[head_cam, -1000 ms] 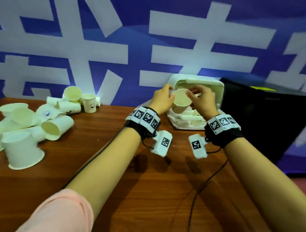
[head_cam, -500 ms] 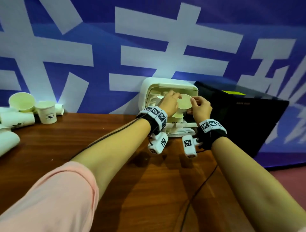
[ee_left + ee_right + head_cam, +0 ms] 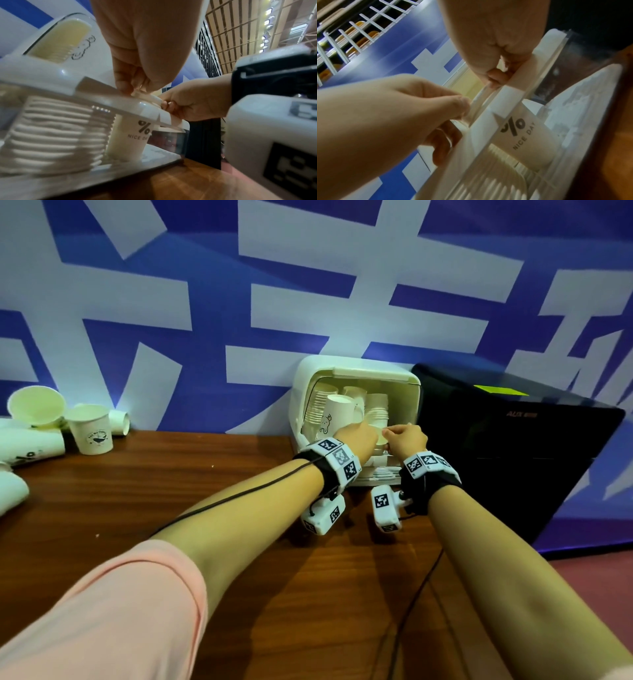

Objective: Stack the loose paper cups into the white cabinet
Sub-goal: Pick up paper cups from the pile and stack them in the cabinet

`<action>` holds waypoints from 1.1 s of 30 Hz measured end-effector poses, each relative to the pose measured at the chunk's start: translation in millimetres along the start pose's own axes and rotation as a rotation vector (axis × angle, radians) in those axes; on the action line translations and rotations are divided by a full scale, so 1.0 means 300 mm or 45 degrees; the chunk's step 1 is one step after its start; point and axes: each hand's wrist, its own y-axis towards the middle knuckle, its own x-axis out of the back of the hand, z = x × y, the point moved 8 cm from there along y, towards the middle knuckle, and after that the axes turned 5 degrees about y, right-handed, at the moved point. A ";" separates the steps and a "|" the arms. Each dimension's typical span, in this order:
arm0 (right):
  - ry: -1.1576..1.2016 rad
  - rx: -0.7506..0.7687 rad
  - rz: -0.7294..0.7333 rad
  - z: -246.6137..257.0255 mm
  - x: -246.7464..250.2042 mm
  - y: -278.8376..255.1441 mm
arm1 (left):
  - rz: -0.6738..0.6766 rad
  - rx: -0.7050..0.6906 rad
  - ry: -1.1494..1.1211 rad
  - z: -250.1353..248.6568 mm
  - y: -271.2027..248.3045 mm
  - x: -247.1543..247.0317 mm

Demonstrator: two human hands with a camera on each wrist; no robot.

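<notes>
The white cabinet (image 3: 356, 364) stands open at the back of the wooden table, with stacks of paper cups (image 3: 320, 405) inside. Both hands meet at its front lower edge. My left hand (image 3: 363, 433) and right hand (image 3: 394, 433) each pinch the rim of one paper cup (image 3: 381, 442). The left wrist view shows this cup (image 3: 130, 139), printed "% NICE DAY", standing upright behind the cabinet's clear front beside a ribbed stack (image 3: 51, 132). In the right wrist view my fingertips (image 3: 494, 79) hold the rim above the same cup (image 3: 527, 139).
Loose paper cups (image 3: 90, 430) stand and lie at the table's far left, one tilted with its mouth showing (image 3: 36, 405). A black appliance (image 3: 513, 453) sits right against the cabinet. A blue and white banner (image 3: 308, 302) forms the back wall. Cables (image 3: 404, 621) cross the table.
The cup, held tilted at the cabinet's opening, has gone down and now stands upright low in the cabinet's front. Both hands dropped with it. The head view swung right.
</notes>
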 end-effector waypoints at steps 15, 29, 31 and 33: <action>-0.210 0.012 0.019 0.052 -0.012 -0.010 | -0.181 0.036 -0.337 0.055 -0.043 0.051; 0.364 0.680 0.166 0.663 -0.294 -0.413 | -0.341 0.455 -0.677 0.601 -0.510 0.266; 0.434 0.725 0.310 0.751 -0.388 -0.501 | -0.352 0.544 -0.598 0.701 -0.621 0.311; 0.461 0.761 0.439 0.832 -0.482 -0.599 | -0.348 0.629 -0.495 0.794 -0.742 0.352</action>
